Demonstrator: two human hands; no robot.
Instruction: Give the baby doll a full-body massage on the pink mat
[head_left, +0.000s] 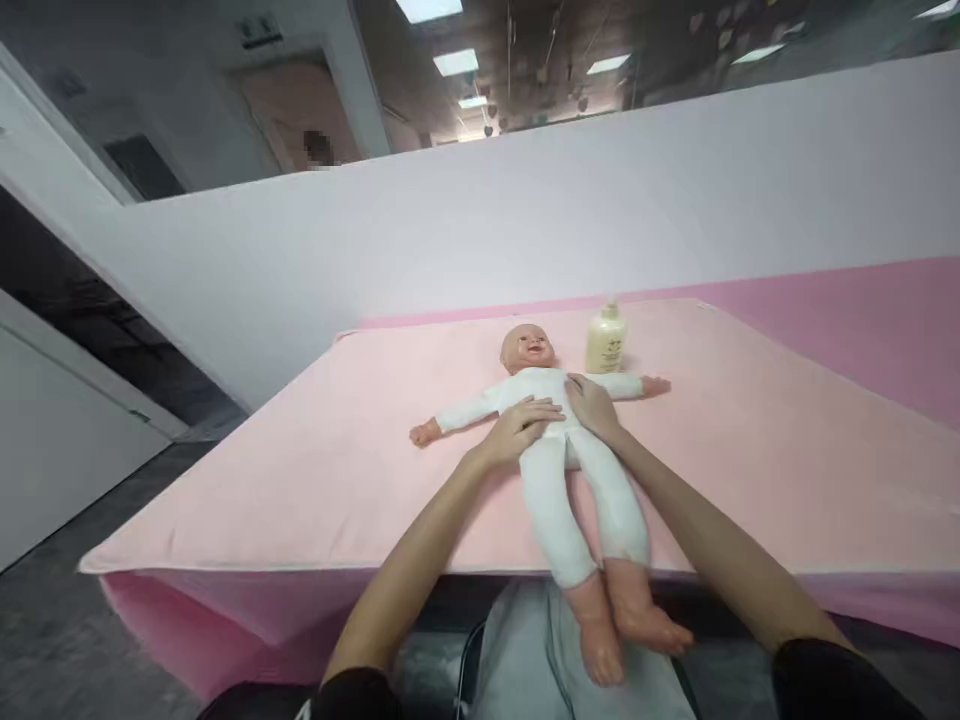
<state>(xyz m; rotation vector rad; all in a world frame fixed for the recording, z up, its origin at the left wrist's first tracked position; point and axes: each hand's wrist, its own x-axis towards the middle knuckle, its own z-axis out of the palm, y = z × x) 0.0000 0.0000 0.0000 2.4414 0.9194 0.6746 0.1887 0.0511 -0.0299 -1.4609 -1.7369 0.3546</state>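
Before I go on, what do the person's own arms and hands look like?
The left hand and right hand are bare, with no gloves or watch visible. Both forearms are uncovered too. Black sleeves show at the bottom edge; I see no cables.

Is a broad table (300, 450) draped in pale pink cloth (750, 450). Bears a white-suited, peach-coloured plastic baby doll (559, 432), face up, and, near the doll's head, an upright, rounded, pale yellow bottle (606, 345) with dark lettering.
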